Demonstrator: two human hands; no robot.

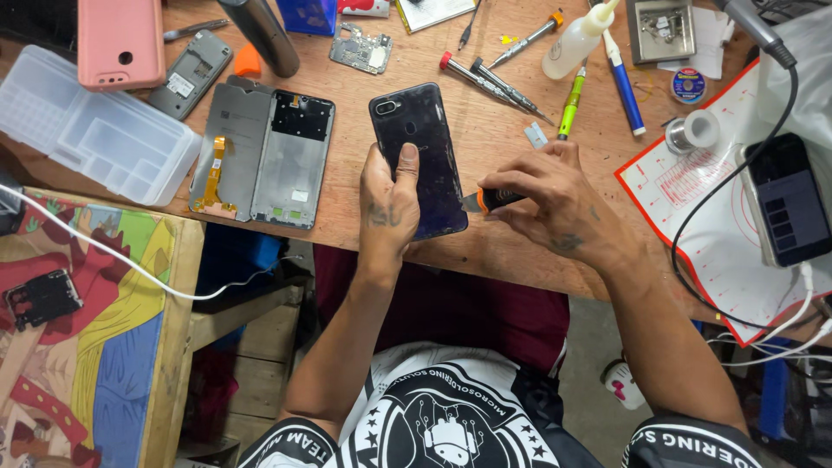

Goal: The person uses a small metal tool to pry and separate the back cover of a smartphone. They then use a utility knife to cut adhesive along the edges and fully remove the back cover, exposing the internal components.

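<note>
Left grip: my left hand presses the black phone flat on the tabletop, thumb across its back.
Right grip: my right hand pinches an orange-handled blade.
Blade position: tip at the phone's 4 o'clock edge.

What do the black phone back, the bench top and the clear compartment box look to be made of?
Black phone, held by the left hand: glossy glass or plastic back; it shines and shows scuffs, so which one is unclear.
Bench top: bare wood, matte, with visible grain and stains.
Compartment box: translucent plastic, frosted look, moulded dividers.
Right hand grips a small orange-and-black tool, probably a plastic handle.
</note>
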